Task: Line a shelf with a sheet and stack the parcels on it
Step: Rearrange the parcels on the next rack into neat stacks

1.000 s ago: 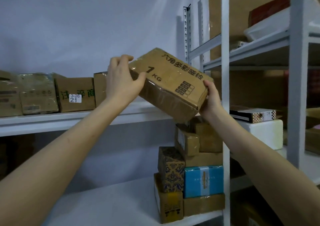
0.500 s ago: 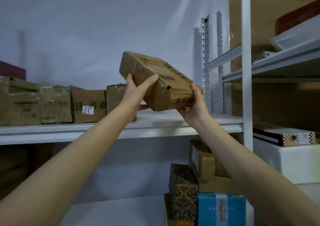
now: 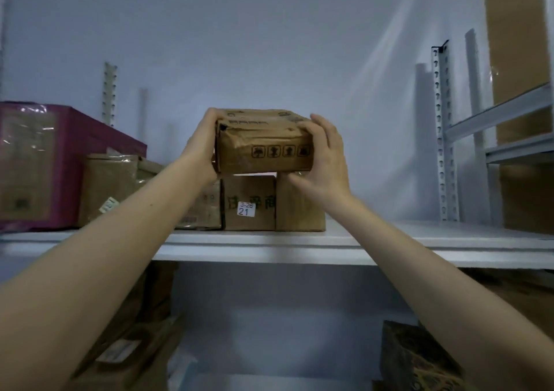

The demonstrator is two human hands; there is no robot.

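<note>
Evidently stiff but dented, the taped parcel (image 3: 263, 141) sits level atop the labelled box (image 3: 249, 201). Left hand (image 3: 200, 147) clamps its left end; right hand (image 3: 325, 156) cups the right end, fingers half spread. Probably light; best held by both ends.

A plain pale wall (image 3: 269, 45) stood behind white metal shelving; slotted uprights (image 3: 443, 132) rose at right, under dim, bluish light.

Two bare forearms, left hand (image 3: 200, 147) and right hand (image 3: 325, 162) ungloved, sleeveless.
</note>
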